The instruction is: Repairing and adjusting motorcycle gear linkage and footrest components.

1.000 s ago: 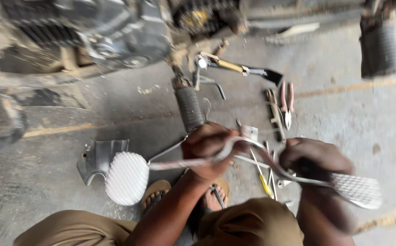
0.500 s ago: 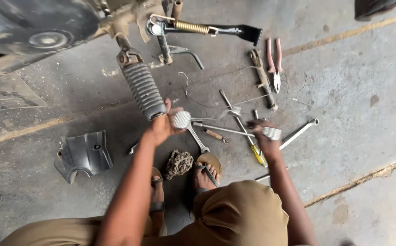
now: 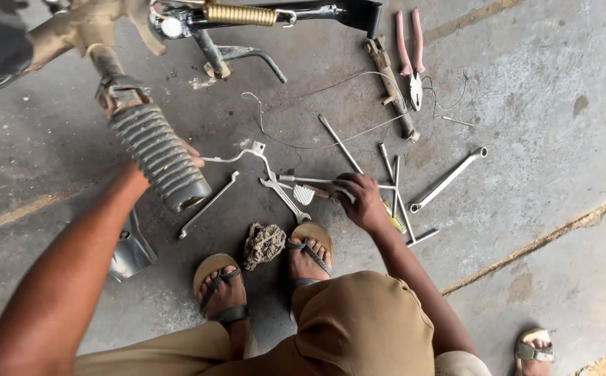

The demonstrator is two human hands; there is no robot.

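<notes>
Under the right hand [image 3: 360, 200] lies a metal rod [image 3: 310, 179], fingers curled around it; left hand [image 3: 190, 154] hidden behind the footrest [image 3: 160, 157], grip unclear; tools remain scattered.

Rough grey concrete floor [image 3: 561, 125] fills the view, stained and scuffed, daylight falling evenly across it. A dirt-filled crack line [image 3: 540, 244] runs diagonally at the right; a faint yellowish painted stripe [image 3: 10, 217] crosses the left.

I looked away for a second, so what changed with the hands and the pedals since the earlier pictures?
Both hands came down from holding up two bent pedal levers. The right hand now rests on the tools, by one small pedal pad; the left hand sits behind the ribbed footrest. Pliers, rag and spanners stayed put.
</notes>
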